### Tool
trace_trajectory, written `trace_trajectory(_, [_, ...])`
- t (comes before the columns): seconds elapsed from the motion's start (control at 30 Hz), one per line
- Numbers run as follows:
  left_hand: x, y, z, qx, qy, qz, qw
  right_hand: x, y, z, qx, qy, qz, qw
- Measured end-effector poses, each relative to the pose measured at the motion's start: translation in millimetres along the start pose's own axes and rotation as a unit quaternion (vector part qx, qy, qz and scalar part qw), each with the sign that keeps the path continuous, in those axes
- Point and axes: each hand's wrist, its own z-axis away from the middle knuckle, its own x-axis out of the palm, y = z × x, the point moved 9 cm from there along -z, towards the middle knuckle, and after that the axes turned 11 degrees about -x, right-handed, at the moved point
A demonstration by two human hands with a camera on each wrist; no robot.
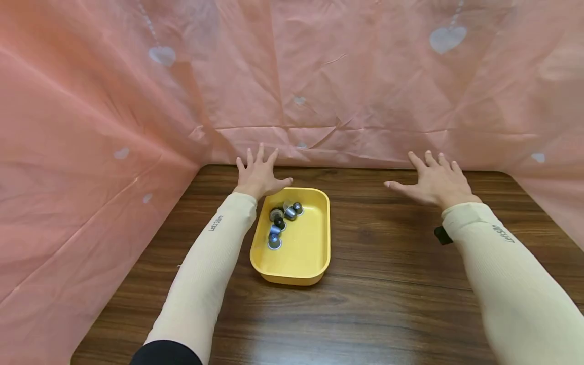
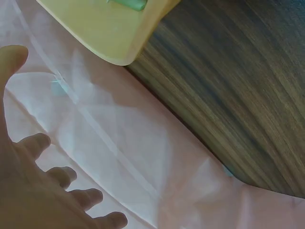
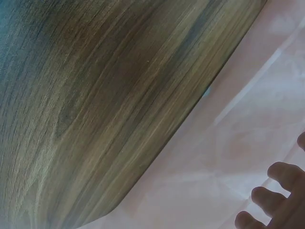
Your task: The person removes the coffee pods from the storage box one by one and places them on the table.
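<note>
My left hand (image 1: 258, 177) is spread, fingers apart, over the far left corner of a yellow tray (image 1: 323, 238); it holds nothing. In the left wrist view the same hand (image 2: 43, 181) shows at the lower left, apart from the tray's corner (image 2: 121, 55). Several small coffee capsules lie in the tray's left half, among them a blue-grey capsule (image 1: 290, 213), a black one (image 1: 279, 222) and a blue one (image 1: 275, 230). My right hand (image 1: 435, 183), also spread and holding nothing, hovers above the table's far right part.
The dark wooden table (image 1: 374, 284) has rounded far corners. Pink cloth (image 1: 365, 81) with pale hearts hangs behind it and along both sides. A black object (image 1: 442, 235) sits at the right wrist, by the cream sleeve (image 1: 474, 223).
</note>
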Motion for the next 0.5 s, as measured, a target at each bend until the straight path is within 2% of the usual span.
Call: trace_trajectory(0.5, [-6.3, -1.8, 4.9, 0.001, 0.005, 0.001, 1.0000, 0.7, 0.8, -1.1, -0.003, -0.013, 0.007, 0.9999])
